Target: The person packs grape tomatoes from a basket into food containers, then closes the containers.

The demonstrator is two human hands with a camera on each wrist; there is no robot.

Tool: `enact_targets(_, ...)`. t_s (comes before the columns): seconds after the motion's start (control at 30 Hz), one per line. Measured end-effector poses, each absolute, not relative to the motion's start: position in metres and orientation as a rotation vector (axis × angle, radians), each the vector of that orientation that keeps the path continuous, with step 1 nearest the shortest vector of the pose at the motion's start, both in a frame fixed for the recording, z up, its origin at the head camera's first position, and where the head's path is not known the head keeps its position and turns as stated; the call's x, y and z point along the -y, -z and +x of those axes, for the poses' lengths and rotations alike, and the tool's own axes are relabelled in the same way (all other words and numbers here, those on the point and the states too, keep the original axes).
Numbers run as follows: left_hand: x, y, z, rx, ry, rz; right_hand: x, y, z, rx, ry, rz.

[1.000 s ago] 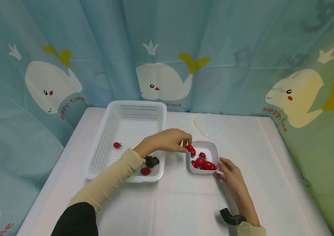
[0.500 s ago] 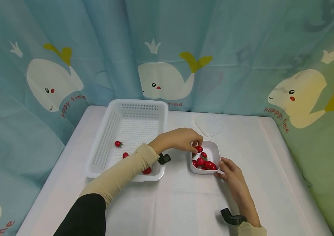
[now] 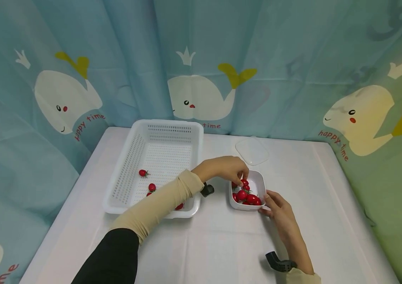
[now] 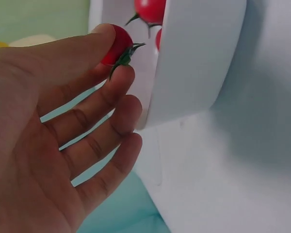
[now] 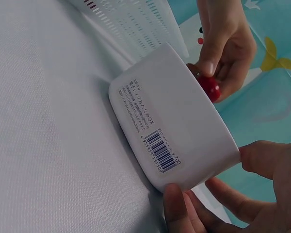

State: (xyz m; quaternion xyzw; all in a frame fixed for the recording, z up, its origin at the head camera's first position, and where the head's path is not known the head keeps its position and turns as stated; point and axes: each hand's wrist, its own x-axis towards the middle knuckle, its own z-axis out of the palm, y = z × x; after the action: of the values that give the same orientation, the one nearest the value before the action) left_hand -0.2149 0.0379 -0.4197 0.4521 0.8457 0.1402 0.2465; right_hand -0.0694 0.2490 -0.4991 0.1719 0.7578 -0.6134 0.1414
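Note:
My left hand (image 3: 230, 169) is over the left side of a small white plastic container (image 3: 242, 207), pinching a cherry tomato (image 4: 117, 44) with a green stem between thumb and fingertips. Several cherry tomatoes (image 3: 242, 195) lie inside that container. At its right front corner my right hand (image 3: 281, 216) grips the wall and underside, thumb near the rim. In the right wrist view, the container's side carries a printed label and barcode (image 5: 160, 151). To the left, a white perforated basket (image 3: 163, 157) holds several more tomatoes (image 3: 143, 172), some hidden behind my left forearm.
A clear lid (image 3: 252, 151) lies flat on the white-covered table (image 3: 218, 244) behind the container. A blue-green curtain (image 3: 126, 59) with whale prints hangs behind and at both sides of the table. My left sleeve (image 3: 165, 201) crosses over the basket.
My left hand has moved right with the tomato, from the container's left rim to above its inside, and has lowered into it slightly. My right hand stays on the container's corner.

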Motion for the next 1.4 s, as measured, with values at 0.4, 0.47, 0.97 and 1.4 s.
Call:
enact_targets(0.4, -0.054, 0.431, -0.205, -2.391, -0.199, 1.213, -0.249, 0.500, -0.068, -2.200, 1.809, 0.471)
enact_targets(0.47, -0.054, 0.433, -0.205, -2.400, -0.193, 1.214, -0.249, 0.500, -0.067, -2.200, 1.810, 0.469)
enact_targets(0.97, -0.059, 0.435, -0.198, -2.470, -0.101, 1.214, -0.250, 0.500, -0.067, -2.191, 1.813, 0.472)
enact_targets(1.4, -0.060, 0.434, -0.193, -2.527, 0.027, 1.270, -0.248, 0.499, -0.068, -2.197, 1.813, 0.482)
